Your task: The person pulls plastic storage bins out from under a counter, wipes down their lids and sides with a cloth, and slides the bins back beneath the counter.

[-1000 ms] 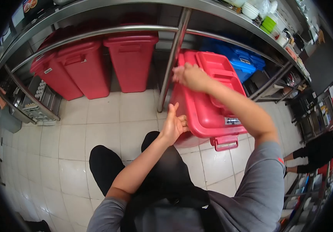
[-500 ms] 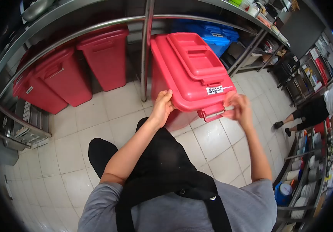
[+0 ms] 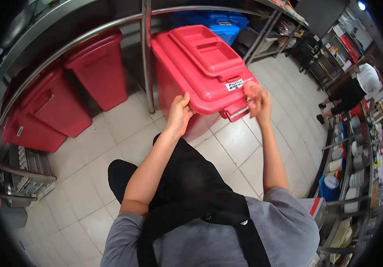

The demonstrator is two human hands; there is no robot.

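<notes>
A red lidded bin [image 3: 187, 75] stands in front of me, with a white handwritten label [image 3: 234, 85] near the front of its lid. My left hand [image 3: 180, 115] grips the lid's rim at the near left corner, thumb on top and fingers curled underneath. My right hand [image 3: 261, 104] is at the near right edge of the lid, beside the front handle [image 3: 236, 112]. A soft pinkish-red cloth [image 3: 252, 92] is bunched in those fingers and lies against the lid edge; motion blur softens its outline.
Several red bins [image 3: 98, 66] stand under the steel counter to the left. A metal post [image 3: 147, 66] rises beside the lidded bin, and blue bins [image 3: 220, 26] sit behind it. A person [image 3: 356, 89] bends near shelves [image 3: 353, 178] of dishes at right.
My right hand and the cloth have shifted along the lid's edge beside the label. The left hand keeps its hold on the rim. The whole view has turned slightly.
</notes>
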